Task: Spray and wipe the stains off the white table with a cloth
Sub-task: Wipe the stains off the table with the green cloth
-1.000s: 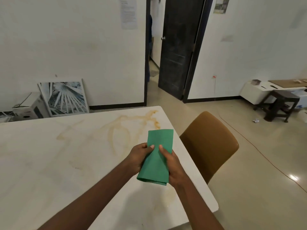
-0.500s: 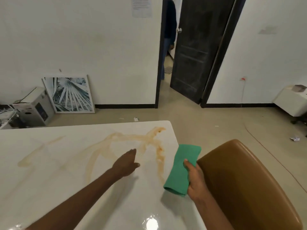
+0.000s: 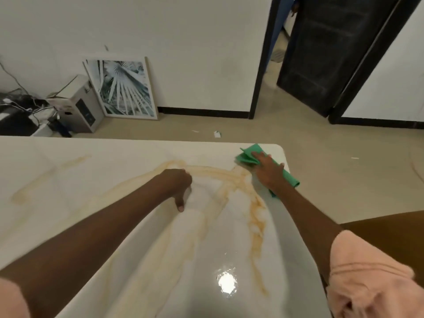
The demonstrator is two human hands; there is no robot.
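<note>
Item: folded green cloth (image 3: 288,174), pressed flat under the spread right hand (image 3: 268,168) at the far right corner of the glossy white table (image 3: 68,161). Left hand (image 3: 179,182) rests on the table, fingers curled, holding nothing visible. Status: orange-brown streak stains (image 3: 254,210) largely unwiped; wiping judged barely begun, no spray bottle visible.

One cloth (image 3: 288,176), one table (image 3: 68,161), two hands.

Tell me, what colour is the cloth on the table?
The cloth is green, seen in the head view, under the right hand.
</note>
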